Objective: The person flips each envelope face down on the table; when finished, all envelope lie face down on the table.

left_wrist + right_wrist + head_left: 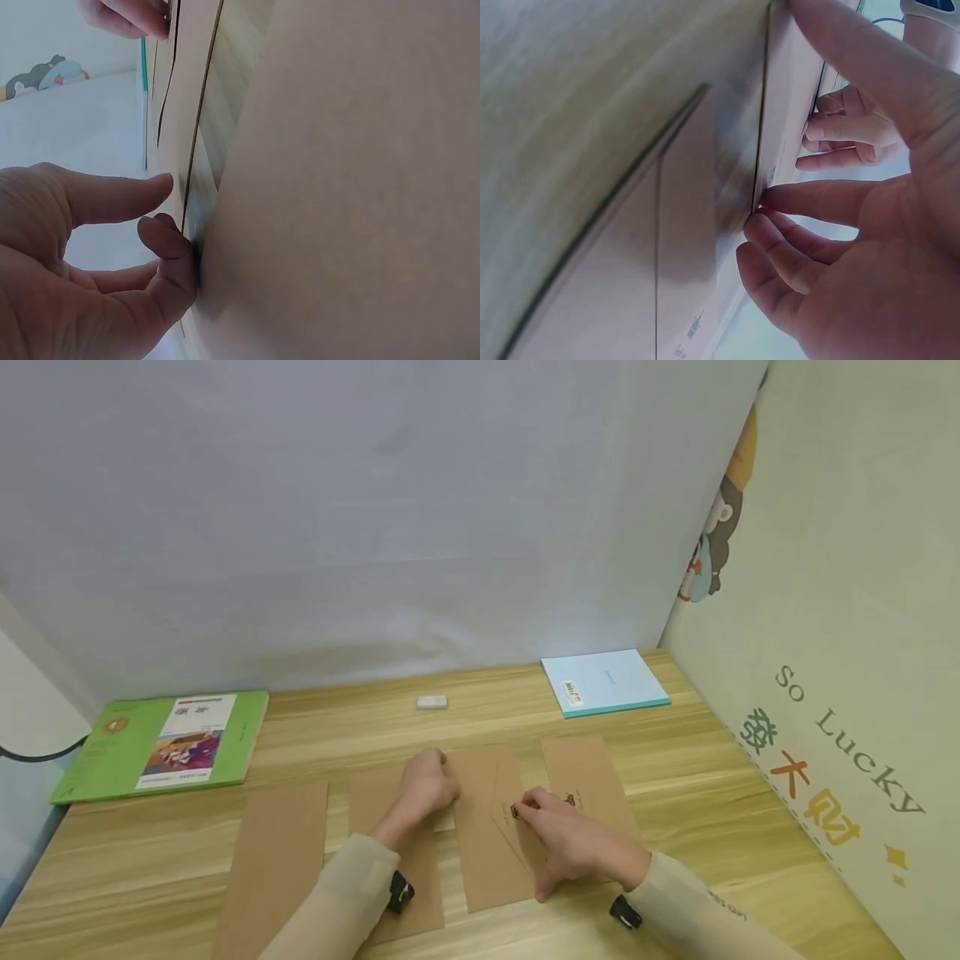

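Note:
Several brown kraft-paper envelopes lie side by side on the wooden table. My left hand (pixel 427 785) is at the far end of the gap between the second envelope (pixel 420 893) and the third envelope (pixel 476 827). Its fingers are loosely bent, and the left wrist view shows a gap between thumb and fingertips. My right hand (pixel 573 839) touches the third envelope's right edge, fingertips by a small black print (pixel 515 812) and thumb spread toward the near corner. Diagonal flap lines show on that envelope. The rightmost envelope (pixel 588 768) is partly hidden behind the right hand.
Another kraft envelope (pixel 273 860) lies at the left, partly covered by the left sleeve. A green book (pixel 255 735) is at the back left, a small white eraser-like block (pixel 431 702) at the back middle, and a light-blue notebook (pixel 611 681) at the back right. Walls stand behind and right.

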`<action>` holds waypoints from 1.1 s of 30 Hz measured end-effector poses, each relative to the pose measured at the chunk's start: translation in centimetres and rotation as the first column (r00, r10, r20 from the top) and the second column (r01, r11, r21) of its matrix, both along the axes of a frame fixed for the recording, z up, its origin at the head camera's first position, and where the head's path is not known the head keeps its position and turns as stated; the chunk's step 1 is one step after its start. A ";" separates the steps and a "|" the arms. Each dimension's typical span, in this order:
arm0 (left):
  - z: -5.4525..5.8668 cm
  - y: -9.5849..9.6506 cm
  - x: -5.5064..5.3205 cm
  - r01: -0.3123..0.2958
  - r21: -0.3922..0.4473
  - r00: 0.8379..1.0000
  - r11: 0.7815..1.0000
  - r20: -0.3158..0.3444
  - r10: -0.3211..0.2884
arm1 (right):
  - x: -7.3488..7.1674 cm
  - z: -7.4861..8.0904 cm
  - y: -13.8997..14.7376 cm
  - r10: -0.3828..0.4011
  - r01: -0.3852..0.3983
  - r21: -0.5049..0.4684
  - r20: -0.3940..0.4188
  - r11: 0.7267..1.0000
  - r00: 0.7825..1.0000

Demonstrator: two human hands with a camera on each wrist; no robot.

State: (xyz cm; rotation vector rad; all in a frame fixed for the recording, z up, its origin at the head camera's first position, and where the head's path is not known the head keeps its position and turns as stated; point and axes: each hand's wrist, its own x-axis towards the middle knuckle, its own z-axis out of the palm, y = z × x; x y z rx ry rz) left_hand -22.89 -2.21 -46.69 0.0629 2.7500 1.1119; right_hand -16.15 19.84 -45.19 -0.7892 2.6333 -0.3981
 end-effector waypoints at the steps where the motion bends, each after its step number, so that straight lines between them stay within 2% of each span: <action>1: 0.0 0.0 0.0 0.007 -0.005 1.000 1.000 -0.005 -0.007 | 0.0 0.0 0.0 -0.001 0.001 -0.004 0.001 1.000 1.000; 8: 0.2 -0.2 -0.3 0.070 -0.105 0.997 0.992 -0.025 -0.073 | 0.1 0.2 0.0 -0.004 0.004 -0.001 0.011 1.000 1.000; 14: 0.3 -0.8 -0.5 0.153 -0.199 0.983 0.968 -0.070 -0.170 | 0.0 0.1 0.1 -0.005 0.005 0.003 0.007 1.000 1.000; 18: 0.4 -1.1 -0.5 0.178 -0.261 0.972 0.949 -0.101 -0.210 | 0.0 0.1 0.1 0.012 -0.012 0.003 -0.002 1.000 1.000; 23: 0.5 -1.4 -0.5 0.184 -0.289 0.971 0.940 -0.097 -0.220 | -0.2 0.0 0.0 0.026 -0.026 0.003 -0.011 1.000 1.000; 27: 0.5 -1.4 -0.5 0.172 -0.281 0.978 0.944 -0.062 -0.197 | -0.2 -0.1 0.1 0.025 -0.025 0.004 -0.011 1.000 1.000; 33: 0.5 -1.4 -0.5 0.160 -0.254 0.982 0.954 -0.053 -0.179 | -0.2 0.0 0.1 0.012 -0.012 0.004 0.009 1.000 1.000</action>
